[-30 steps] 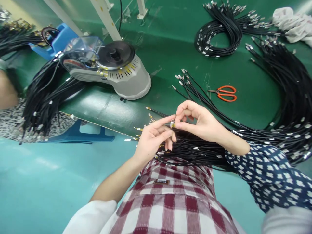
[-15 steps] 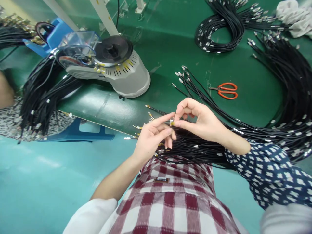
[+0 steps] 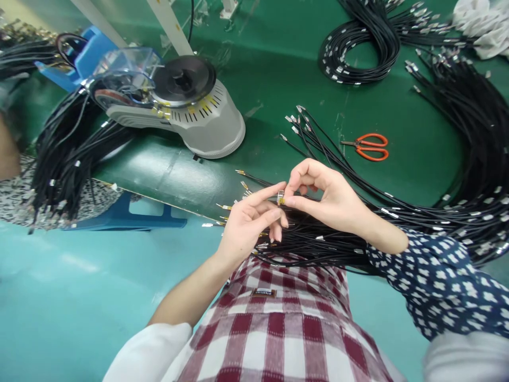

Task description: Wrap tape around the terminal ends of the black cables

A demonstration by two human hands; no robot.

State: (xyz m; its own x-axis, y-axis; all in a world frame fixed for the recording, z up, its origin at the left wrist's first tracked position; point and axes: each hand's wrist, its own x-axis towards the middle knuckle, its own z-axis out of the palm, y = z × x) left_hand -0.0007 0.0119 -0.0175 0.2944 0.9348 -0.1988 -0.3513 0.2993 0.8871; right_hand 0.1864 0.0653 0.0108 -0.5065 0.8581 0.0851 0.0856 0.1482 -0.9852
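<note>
Left hand (image 3: 247,218): almost unmoved, its grip I cannot tell
Right hand (image 3: 328,196): narrow pinch at small connector (image 3: 280,197), probably for steadiness

A small silvery connector (image 3: 280,197), yellow at one end, is sitting between both hands (image 3: 331,200) above loosely bundled black cables (image 3: 328,246).

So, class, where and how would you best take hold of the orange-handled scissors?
Probably by the orange handles, from above at their right-hand end. The scissors lie flat with blades pointing left, so that end keeps fingers off them; black cables run along the near side.
</note>
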